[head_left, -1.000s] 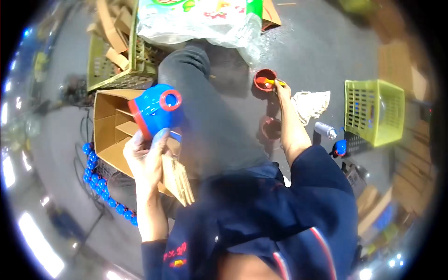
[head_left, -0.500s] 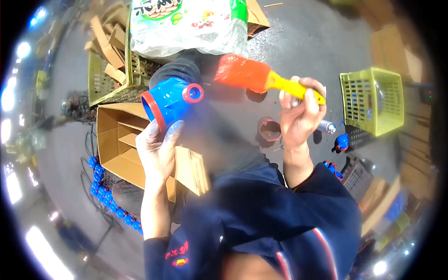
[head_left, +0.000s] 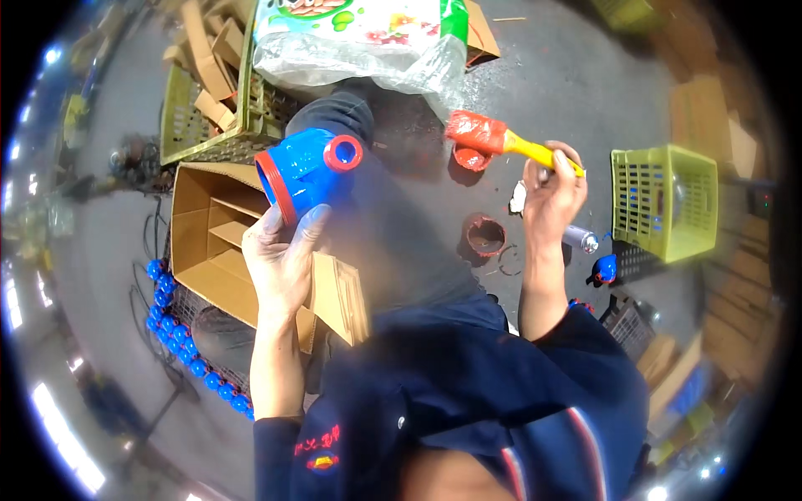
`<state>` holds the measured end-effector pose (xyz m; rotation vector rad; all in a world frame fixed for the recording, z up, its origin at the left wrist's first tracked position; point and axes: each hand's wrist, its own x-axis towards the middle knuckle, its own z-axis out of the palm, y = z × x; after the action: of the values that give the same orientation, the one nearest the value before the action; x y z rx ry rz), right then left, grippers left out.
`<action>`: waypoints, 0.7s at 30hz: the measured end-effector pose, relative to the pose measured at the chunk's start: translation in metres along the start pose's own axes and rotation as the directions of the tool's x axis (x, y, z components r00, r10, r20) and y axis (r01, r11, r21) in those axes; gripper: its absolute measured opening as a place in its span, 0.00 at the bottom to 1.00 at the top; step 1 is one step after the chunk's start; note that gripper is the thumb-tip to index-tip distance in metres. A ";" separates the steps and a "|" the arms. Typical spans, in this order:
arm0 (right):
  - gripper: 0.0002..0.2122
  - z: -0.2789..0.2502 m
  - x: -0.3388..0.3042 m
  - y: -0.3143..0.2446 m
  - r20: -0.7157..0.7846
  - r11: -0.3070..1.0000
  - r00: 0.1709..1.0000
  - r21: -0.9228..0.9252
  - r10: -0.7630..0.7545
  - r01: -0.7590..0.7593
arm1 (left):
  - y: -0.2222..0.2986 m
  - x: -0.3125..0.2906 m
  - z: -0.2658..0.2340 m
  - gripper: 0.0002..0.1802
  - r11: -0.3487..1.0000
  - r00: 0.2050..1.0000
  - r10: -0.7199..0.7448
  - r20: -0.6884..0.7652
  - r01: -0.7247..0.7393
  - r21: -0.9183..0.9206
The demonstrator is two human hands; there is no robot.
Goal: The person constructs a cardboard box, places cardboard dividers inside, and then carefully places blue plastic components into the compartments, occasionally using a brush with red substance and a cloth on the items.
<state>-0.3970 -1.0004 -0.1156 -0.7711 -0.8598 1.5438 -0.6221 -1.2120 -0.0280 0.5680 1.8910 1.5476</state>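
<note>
My left hand (head_left: pixel 286 246) is closed on a glossy blue pipe fitting (head_left: pixel 305 171), thumb and fingers at its lower side. Red coats the fitting's wide rim at the left and the small round port at its upper right. In my right hand (head_left: pixel 555 190) is a paintbrush (head_left: pixel 516 144), gripped by its yellow handle. Its wide bristles, thick with red paint, point left, over or at the edge of a small cup of red paint (head_left: pixel 474 157) on the floor. Whether the bristles touch the cup, I cannot tell.
A second, red-brown stained cup (head_left: pixel 485 236) and a spray can (head_left: pixel 580 240) stand nearby. An open cardboard box (head_left: pixel 209 242) is at left, beside rows of blue fittings (head_left: pixel 180 334). Yellow-green crates (head_left: pixel 666 200) are at both sides; a plastic-wrapped package (head_left: pixel 359 50) lies ahead.
The paintbrush has moved right and away from the blue fitting, toward the red paint cup, its handle now tilting less. The left hand still holds the fitting nearly in place.
</note>
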 end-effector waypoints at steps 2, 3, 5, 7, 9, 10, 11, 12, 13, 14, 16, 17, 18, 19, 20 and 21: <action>0.08 -0.054 0.026 0.053 -0.132 0.978 0.987 -0.176 0.090 -0.113 | -0.003 -0.002 -0.006 0.11 0.998 1.000 -0.015 0.002 0.015 -0.062; 0.08 -0.077 0.034 0.081 -0.217 0.915 0.973 -0.373 0.075 -0.153 | -0.003 -0.004 -0.010 0.11 0.998 1.000 -0.017 -0.020 0.016 -0.068; 0.08 -0.144 0.055 0.146 -0.270 0.708 0.961 -0.691 -0.062 -0.149 | -0.004 -0.004 -0.016 0.12 0.995 0.996 -0.086 -0.005 0.086 -0.054; 0.11 -0.209 0.081 0.200 -0.276 0.484 0.961 -0.843 -0.016 -0.234 | -0.005 -0.006 -0.021 0.13 0.991 0.996 -0.093 0.013 0.093 -0.100; 0.26 -0.192 0.081 0.208 -0.408 0.286 0.844 -0.811 0.349 -0.510 | -0.006 -0.014 -0.031 0.14 0.979 0.993 -0.120 -0.009 0.116 -0.165; 0.34 -0.178 0.085 0.205 -0.476 -0.012 0.811 -0.865 0.340 -0.502 | -0.004 -0.017 -0.035 0.15 0.978 0.990 -0.137 -0.013 0.134 -0.159; 0.44 -0.138 0.068 0.182 -0.264 -0.085 0.951 -0.964 0.162 -0.253 | -0.005 -0.020 -0.040 0.17 0.976 0.987 -0.159 -0.018 0.154 -0.153; 0.43 -0.113 0.065 0.162 0.060 0.155 0.998 -0.986 -0.002 0.059 | 0.000 -0.023 -0.045 0.19 0.974 0.984 -0.176 -0.022 0.170 -0.147; 0.38 -0.046 0.046 0.126 0.138 0.542 0.990 -0.831 -0.025 0.129 | 0.001 -0.025 -0.052 0.19 0.976 0.983 -0.180 -0.021 0.176 -0.131; 0.32 0.023 0.024 0.084 0.253 0.795 0.967 -0.590 0.020 0.138 | 0.001 -0.023 -0.057 0.20 0.976 0.983 -0.185 -0.001 0.184 -0.119; 0.30 0.108 -0.010 0.044 0.683 0.972 0.722 -0.228 0.113 0.063 | 0.008 -0.021 -0.071 0.20 0.955 0.977 -0.180 0.117 0.202 -0.218; 0.32 0.143 -0.023 0.040 0.862 0.997 0.501 -0.079 0.080 -0.023 | 0.016 -0.020 -0.077 0.20 0.953 0.979 -0.144 0.144 0.176 -0.245; 0.35 0.172 -0.043 0.037 0.896 0.993 0.428 -0.110 0.114 -0.033 | 0.025 -0.022 -0.082 0.21 0.951 0.980 -0.100 0.171 0.145 -0.272; 0.33 0.197 -0.062 0.032 0.915 0.984 0.372 -0.176 0.154 0.026 | 0.036 -0.033 -0.084 0.22 0.895 0.984 -0.068 0.167 0.134 -0.426; 0.29 0.218 -0.070 0.029 0.931 0.983 0.322 -0.184 0.172 0.007 | 0.038 -0.038 -0.096 0.23 0.870 0.984 -0.046 0.171 0.124 -0.477; 0.26 0.239 -0.077 0.027 0.930 0.972 0.292 -0.234 0.222 0.005 | 0.039 -0.045 -0.107 0.24 0.842 0.984 -0.026 0.175 0.116 -0.527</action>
<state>-0.6037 -1.1040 -0.0146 0.1338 -1.9126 2.0626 -0.6673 -1.3091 0.0313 0.3476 1.2539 1.8189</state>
